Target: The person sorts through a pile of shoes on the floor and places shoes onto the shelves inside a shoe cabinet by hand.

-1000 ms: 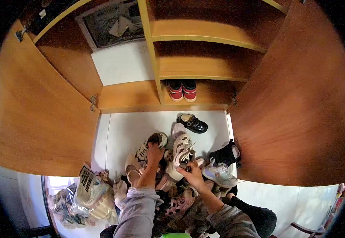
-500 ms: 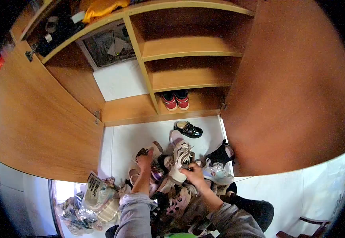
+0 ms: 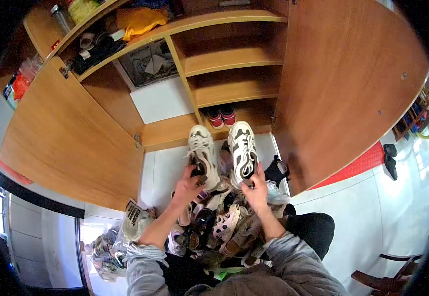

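My left hand [image 3: 188,185] is closed round the heel of a white sneaker [image 3: 202,148] with dark lining, its toe pointing at the cabinet. A second white sneaker [image 3: 242,148] with grey-black panels is gripped at the heel by my right hand [image 3: 255,189]. Both are held up side by side above a heap of shoes. In that heap lie a pink spotted shoe [image 3: 226,222] and a glossy black shoe [image 3: 203,219]. Behind the sneakers, a pair of red shoes [image 3: 221,117] stands on the cabinet's bottom level.
The wooden cabinet's left door [image 3: 71,143] and right door [image 3: 342,89] stand open on both sides. A white panel [image 3: 161,100] fills part of the left compartment. Plastic bags [image 3: 111,251] lie left of the heap. A red mat [image 3: 347,165] shows beyond the right door.
My left hand has come up with a white sneaker from the heap. My right hand has lifted its sneaker forward, toe now toward the cabinet. The head view has shifted.
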A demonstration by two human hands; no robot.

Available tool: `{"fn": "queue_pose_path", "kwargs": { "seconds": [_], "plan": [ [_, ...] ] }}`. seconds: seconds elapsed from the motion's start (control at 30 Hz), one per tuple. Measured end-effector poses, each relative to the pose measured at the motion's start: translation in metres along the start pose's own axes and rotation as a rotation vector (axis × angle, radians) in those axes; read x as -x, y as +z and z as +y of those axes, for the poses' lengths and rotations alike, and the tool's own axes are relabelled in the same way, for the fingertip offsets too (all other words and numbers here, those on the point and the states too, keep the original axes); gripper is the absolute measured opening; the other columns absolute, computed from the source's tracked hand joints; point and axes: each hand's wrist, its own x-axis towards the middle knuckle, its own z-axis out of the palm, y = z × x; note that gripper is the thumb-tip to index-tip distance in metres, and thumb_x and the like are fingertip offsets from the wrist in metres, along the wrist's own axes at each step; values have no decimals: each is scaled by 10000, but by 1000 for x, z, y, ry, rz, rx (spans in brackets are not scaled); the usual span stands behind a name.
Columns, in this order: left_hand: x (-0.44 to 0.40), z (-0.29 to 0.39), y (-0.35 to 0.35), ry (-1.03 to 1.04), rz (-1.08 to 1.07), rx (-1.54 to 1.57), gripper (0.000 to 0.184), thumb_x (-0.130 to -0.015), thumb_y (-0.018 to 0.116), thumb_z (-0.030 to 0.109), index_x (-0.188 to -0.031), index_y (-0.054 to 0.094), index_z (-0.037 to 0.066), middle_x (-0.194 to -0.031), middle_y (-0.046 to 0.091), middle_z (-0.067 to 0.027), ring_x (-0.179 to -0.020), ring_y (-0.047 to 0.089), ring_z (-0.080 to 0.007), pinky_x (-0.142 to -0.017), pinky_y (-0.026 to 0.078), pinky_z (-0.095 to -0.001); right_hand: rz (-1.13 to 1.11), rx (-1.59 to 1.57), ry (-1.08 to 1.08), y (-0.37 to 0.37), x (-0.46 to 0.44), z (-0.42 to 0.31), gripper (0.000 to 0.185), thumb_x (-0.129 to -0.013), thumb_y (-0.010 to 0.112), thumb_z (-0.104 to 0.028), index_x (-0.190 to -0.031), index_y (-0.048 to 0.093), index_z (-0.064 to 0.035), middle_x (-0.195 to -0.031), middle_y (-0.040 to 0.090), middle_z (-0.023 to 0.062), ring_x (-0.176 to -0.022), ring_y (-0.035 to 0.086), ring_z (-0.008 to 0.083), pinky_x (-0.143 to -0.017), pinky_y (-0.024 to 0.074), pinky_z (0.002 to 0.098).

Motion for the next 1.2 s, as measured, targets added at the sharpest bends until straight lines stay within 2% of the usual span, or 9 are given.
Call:
{"fn": "queue_pose_path", "kwargs": {
  "seconds": [0.03,0.2,0.43,0.47,0.57,0.87,1.03,1.07,1.2],
  "plan": [
    [0,19,-3,112,-1,-180,188,-653,690,124,-809,630,39,-1214,450,-145,-1118,479,-315,-863,460,-374,-41,-47,79,-10,-3,-9,263,-661,682,-102,-885,566,-26,-1388,293,225,-1134,479,325,-841,446,321],
    [-34,7,37,330,-17,-513,164,-657,648,105,-818,616,106,-1252,467,-69,-1162,455,-307,-814,500,-365,91,188,134,-3,-43,33,274,-635,677,-178,-717,468,-21,-1333,370,250,-1116,484,370,-828,433,344],
    [-143,-6,142,207,-139,-313,158,-714,584,53,-867,551,68,-1296,438,-108,-928,575,-337,-742,499,-416,19,444,239,15,-130,113,283,-649,665,-225,-836,543,-51,-1348,345,233,-1042,508,391,-808,449,391],
    [-160,-16,157,203,-93,-293,146,-707,578,51,-848,554,78,-1287,452,-90,-932,574,-334,-759,495,-416,90,504,143,19,-143,133,275,-653,663,-226,-838,550,-56,-1173,512,229,-895,571,380,-742,465,410],
    [-209,-27,184,195,-53,-251,118,-724,543,37,-840,549,58,-1289,448,-89,-910,575,-343,-756,494,-418,14,537,237,17,-185,165,269,-654,667,-244,-821,564,-60,-698,600,170,-693,591,361,-654,463,424],
    [-275,-89,239,114,24,-105,279,-645,659,1,-897,544,39,-1304,440,-110,-1008,546,-328,-775,481,-400,-91,425,199,41,-235,250,293,-696,645,-171,-947,568,-42,-992,590,172,-898,568,350,-755,452,394],
    [-304,-101,262,68,152,-18,229,-706,531,-42,-926,540,22,-1338,394,-119,-1020,523,-370,-802,464,-425,-75,450,133,55,-261,259,338,-697,654,-145,-993,556,-13,-1147,532,179,-985,544,339,-810,444,377],
    [-311,-103,264,105,170,-4,285,-681,565,-74,-956,524,-10,-1321,390,-194,-1032,512,-402,-837,459,-395,-78,476,129,57,-268,255,343,-697,655,-137,-998,553,-7,-1174,518,179,-995,539,340,-817,442,378],
    [-328,-104,276,80,259,-90,190,-718,529,-48,-892,565,21,-1279,441,-158,-1080,475,-376,-871,417,-441,4,557,-118,69,-288,278,373,-682,676,-124,-1005,540,4,-1209,489,191,-1011,517,358,-857,421,387]
  ]
}}
